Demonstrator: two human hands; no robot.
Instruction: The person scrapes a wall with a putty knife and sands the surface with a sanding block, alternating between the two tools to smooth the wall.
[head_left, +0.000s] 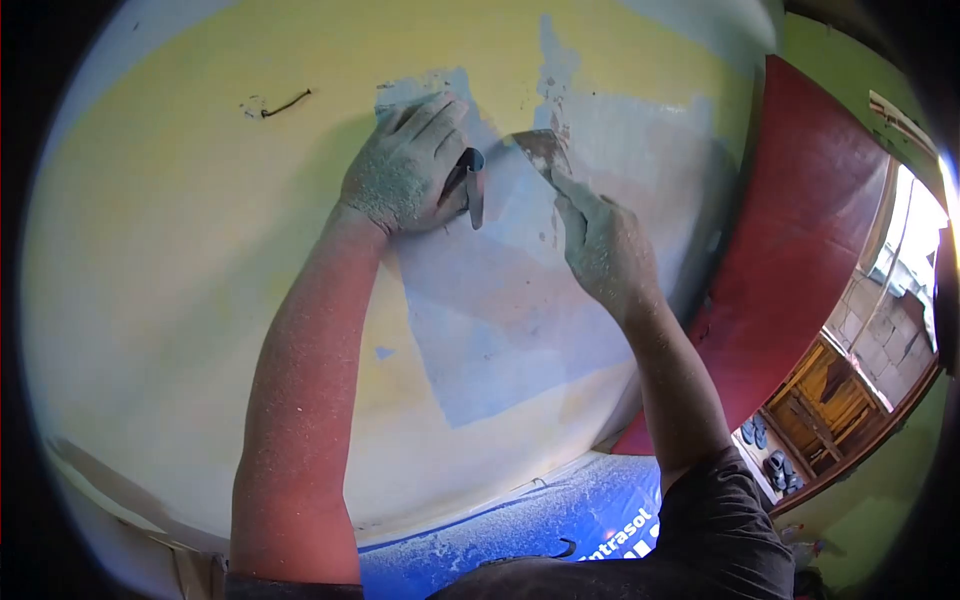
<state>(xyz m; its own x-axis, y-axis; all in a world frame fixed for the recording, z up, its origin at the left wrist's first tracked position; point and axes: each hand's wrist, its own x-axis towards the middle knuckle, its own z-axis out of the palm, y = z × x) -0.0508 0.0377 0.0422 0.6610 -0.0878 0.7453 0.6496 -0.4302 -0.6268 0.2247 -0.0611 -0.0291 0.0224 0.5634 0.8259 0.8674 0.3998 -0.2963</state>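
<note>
Both of my hands are raised against a wall (pixel 180 230) painted yellow and white, with a pale blue-grey patch (pixel 500 340). My left hand (pixel 410 165), coated in pale dust, is closed round a tool (pixel 477 190) with a curled strip-like end; the rest of the tool is hidden by my fingers. To its right, my right hand (pixel 608 245) is closed on a scraper, its fingers wrapped round the handle. The flat, stained scraper blade (pixel 542 150) lies at the wall near the top of the patch, angled up and left.
A cable stub (pixel 287 103) sticks out of the wall at the upper left. On the right stands a red door panel (pixel 790 220), beside an opening with wooden furniture (pixel 815 410) and shoes (pixel 780 470). Dusty blue sheeting (pixel 480 545) lies below.
</note>
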